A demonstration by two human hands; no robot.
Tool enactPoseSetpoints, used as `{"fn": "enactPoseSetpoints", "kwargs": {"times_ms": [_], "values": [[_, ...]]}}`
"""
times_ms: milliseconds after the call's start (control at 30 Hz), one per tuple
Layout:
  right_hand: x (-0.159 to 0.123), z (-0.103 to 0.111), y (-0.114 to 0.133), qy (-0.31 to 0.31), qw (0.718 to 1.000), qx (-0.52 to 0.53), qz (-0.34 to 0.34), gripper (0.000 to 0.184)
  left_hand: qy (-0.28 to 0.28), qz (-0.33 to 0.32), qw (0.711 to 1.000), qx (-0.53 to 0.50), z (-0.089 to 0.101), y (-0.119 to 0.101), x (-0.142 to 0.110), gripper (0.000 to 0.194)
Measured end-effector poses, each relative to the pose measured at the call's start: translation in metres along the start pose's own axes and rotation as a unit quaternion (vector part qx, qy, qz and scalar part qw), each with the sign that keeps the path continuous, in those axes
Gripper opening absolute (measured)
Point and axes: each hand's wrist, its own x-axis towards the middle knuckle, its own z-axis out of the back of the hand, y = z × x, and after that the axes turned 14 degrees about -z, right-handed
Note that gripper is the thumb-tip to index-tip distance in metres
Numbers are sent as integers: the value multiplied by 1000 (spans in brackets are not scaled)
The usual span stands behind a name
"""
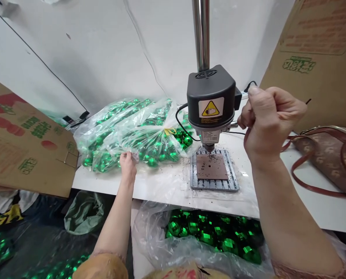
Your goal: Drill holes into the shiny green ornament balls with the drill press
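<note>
My left hand [127, 166] pinches the knotted clear plastic bag [138, 135] of shiny green baubles lying on the white table [167, 190]. My right hand [270, 120] is a fist beside the black head of a small bench drill [210, 97], closed on what looks like its metal side lever [233, 124]. The fist hides most of that lever. The drill bit points down at a brown square plate [212, 166] with a round hole, clamped on a slotted grey metal base [215, 182]. Dark shavings are scattered over the plate.
The drill head rides on a chrome column [201, 35]. An open bag of green baubles [208, 236] sits below the table's front edge. Cardboard sheets [24, 143] stand at left, with another [315, 50] at right. A brown handbag [324, 159] lies at right on the table.
</note>
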Motion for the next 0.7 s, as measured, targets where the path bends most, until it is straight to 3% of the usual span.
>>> {"fn": "enactPoseSetpoints", "kwargs": {"times_ms": [100, 167, 200, 233, 300, 367, 433, 500, 567, 700], "values": [[0, 0, 1, 0, 1000, -2, 1, 44, -54, -61, 991, 106, 16, 2, -26, 23], [0, 0, 1, -2, 1000, -6, 2, 45, -42, -198, 956, 211, 11, -4, -45, 28], [0, 0, 0, -4, 1000, -7, 3, 44, 9, -289, 921, 261, 3, -8, -55, 30], [0, 0, 0, -5, 1000, -7, 4, 44, 92, -382, 869, 301, -9, -12, -66, 33], [-1, 0, -1, -7, 1000, -5, 8, 44, 326, -503, 735, 316, -39, -20, -85, 37], [-1, 0, -1, -8, 1000, -3, 11, 44, 506, -537, 596, 315, -68, -23, -100, 47], [-1, 0, 0, -10, 1000, -3, 8, 44, 584, -530, 511, 342, -87, -20, -110, 47], [-2, 1, 0, -10, 1000, -5, 5, 43, 610, -513, 473, 376, -93, -12, -115, 32], [-2, 1, 0, -7, 1000, -6, 7, 43, 618, -502, 459, 394, -87, -3, -117, 23], [-3, 2, -1, -4, 1000, -6, 12, 44, 596, -496, 480, 410, -67, 5, -119, 22]]}}
